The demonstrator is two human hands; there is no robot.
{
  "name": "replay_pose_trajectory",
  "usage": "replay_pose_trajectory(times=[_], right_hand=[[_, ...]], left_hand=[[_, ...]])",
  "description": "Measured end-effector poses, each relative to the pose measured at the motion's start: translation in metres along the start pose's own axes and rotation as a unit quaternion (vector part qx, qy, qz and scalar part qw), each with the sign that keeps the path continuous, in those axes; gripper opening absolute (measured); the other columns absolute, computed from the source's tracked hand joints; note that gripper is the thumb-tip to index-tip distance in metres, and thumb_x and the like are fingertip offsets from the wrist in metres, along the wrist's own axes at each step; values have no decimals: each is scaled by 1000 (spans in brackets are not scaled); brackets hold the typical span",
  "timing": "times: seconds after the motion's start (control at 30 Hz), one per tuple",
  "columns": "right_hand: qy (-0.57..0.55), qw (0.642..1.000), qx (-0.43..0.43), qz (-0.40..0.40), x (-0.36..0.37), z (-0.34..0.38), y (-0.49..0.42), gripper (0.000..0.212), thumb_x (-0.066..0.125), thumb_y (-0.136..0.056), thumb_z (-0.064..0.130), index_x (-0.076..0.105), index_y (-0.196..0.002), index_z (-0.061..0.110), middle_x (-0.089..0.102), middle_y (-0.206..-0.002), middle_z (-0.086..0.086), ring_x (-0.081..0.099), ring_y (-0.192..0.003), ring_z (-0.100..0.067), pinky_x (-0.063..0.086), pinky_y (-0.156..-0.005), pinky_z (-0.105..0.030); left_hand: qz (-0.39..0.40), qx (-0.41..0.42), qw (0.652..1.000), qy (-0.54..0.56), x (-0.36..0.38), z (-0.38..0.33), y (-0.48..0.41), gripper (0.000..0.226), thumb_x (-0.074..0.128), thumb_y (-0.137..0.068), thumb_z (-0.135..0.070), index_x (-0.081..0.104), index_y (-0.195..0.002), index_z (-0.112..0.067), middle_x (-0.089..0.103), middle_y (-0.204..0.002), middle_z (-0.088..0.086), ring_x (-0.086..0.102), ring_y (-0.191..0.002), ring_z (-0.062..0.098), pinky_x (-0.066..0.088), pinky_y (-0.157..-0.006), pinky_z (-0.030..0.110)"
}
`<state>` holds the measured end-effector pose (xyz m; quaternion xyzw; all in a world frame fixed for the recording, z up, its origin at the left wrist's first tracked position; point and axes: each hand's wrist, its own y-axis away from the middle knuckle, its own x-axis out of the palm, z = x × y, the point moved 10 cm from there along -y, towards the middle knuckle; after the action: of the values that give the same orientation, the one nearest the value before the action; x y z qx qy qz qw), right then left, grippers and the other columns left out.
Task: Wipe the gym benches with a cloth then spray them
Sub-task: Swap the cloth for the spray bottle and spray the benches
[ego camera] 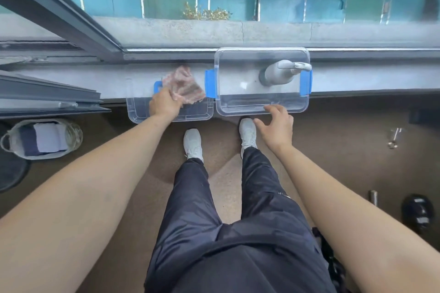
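Note:
Two clear plastic boxes with blue clips stand side by side on a grey window sill [95, 81]. My left hand [164, 103] grips a pinkish-brown cloth [184, 84] over the left box [197, 115]. A white spray bottle [282, 72] lies on its side in the right box [262, 110]. My right hand [276, 123] hovers with spread, relaxed fingers at that box's near rim and holds nothing. No gym bench is in view.
A clear basket [71, 134] with folded blue and white cloths stands on the brown floor at the left. My legs and white shoes [192, 141] are below the sill. A dark dumbbell [416, 213] and small metal parts lie at the right. An open window frame [59, 12] juts in at upper left.

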<state>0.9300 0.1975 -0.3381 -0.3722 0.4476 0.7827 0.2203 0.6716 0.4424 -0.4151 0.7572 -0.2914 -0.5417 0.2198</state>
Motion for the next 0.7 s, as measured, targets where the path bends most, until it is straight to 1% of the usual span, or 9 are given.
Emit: replay_pose_trajectory(times=[0.1, 0.23, 0.27, 0.37, 0.4, 0.43, 0.53, 0.63, 0.7], right_hand=[[24, 999, 3, -42, -6, 0, -4, 39, 68, -94, 34, 64, -129, 18, 57, -136, -3, 49, -124, -31, 30, -100, -27], [43, 998, 4, -34, -9, 1, -6, 38, 66, -95, 36, 64, -129, 19, 58, -134, -2, 48, -120, -32, 35, -100, -31], [39, 999, 7, -27, -9, 1, -7, 38, 66, -95, 36, 65, -129, 19, 58, -133, -2, 48, -120, -33, 35, -100, -31], [42, 999, 4, -7, -9, -1, -13, 39, 67, -94, 36, 64, -129, 21, 57, -134, -2, 48, -120, -34, 36, -101, -33], [48, 999, 2, -3, -10, -1, -14, 39, 67, -94, 37, 64, -130, 21, 57, -134, -2, 48, -120, -34, 36, -102, -34], [53, 999, 0, 0, -10, -1, -14, 40, 67, -94, 37, 64, -131, 21, 56, -135, -3, 47, -120, -35, 36, -103, -35], [55, 998, -4, 8, -9, 1, -12, 41, 68, -94, 36, 62, -132, 20, 55, -137, -5, 46, -121, -36, 37, -103, -38], [47, 999, -8, 18, -8, 1, -9, 43, 67, -95, 34, 61, -135, 19, 54, -138, -5, 44, -123, -36, 36, -104, -37], [35, 999, -15, 36, -7, 1, -6, 45, 67, -95, 34, 59, -137, 19, 52, -140, -4, 43, -125, -35, 35, -104, -36]], left_hand=[[0, -17, 1000, 16, 4, 4, -13, 18, 63, -99, -21, 70, -114, -14, 69, -120, 13, 62, -114, 35, 48, -90, 39], [12, -11, 1000, 25, 2, 4, -14, 12, 65, -95, -22, 74, -101, -15, 73, -112, 10, 64, -110, 33, 51, -89, 39], [18, -7, 999, 25, 2, 3, -13, 16, 71, -91, -28, 72, -102, -16, 71, -109, 9, 64, -109, 32, 51, -87, 38], [45, -23, 999, 2, 10, 3, -14, 69, 87, -71, -53, 60, -121, -14, 66, -117, 9, 62, -112, 32, 53, -88, 41], [45, -27, 999, -13, 13, 2, -15, 73, 87, -71, -52, 58, -125, -13, 65, -120, 10, 62, -113, 34, 53, -89, 43], [39, -21, 999, -26, 13, -1, -16, 63, 85, -76, -47, 59, -122, -13, 66, -119, 11, 63, -111, 35, 53, -88, 43], [10, 6, 1000, -11, 6, -2, -18, 17, 69, -94, -30, 67, -103, -16, 70, -110, 12, 65, -105, 35, 47, -79, 36], [-12, 23, 997, 67, -12, 3, -13, 23, 70, -95, -33, 73, -102, -12, 72, -106, 11, 64, -103, 30, 42, -79, 31], [-30, 38, 989, 140, -31, -1, 2, 24, 75, -91, -34, 73, -96, -11, 72, -98, 7, 63, -92, 22, 44, -75, 28]])
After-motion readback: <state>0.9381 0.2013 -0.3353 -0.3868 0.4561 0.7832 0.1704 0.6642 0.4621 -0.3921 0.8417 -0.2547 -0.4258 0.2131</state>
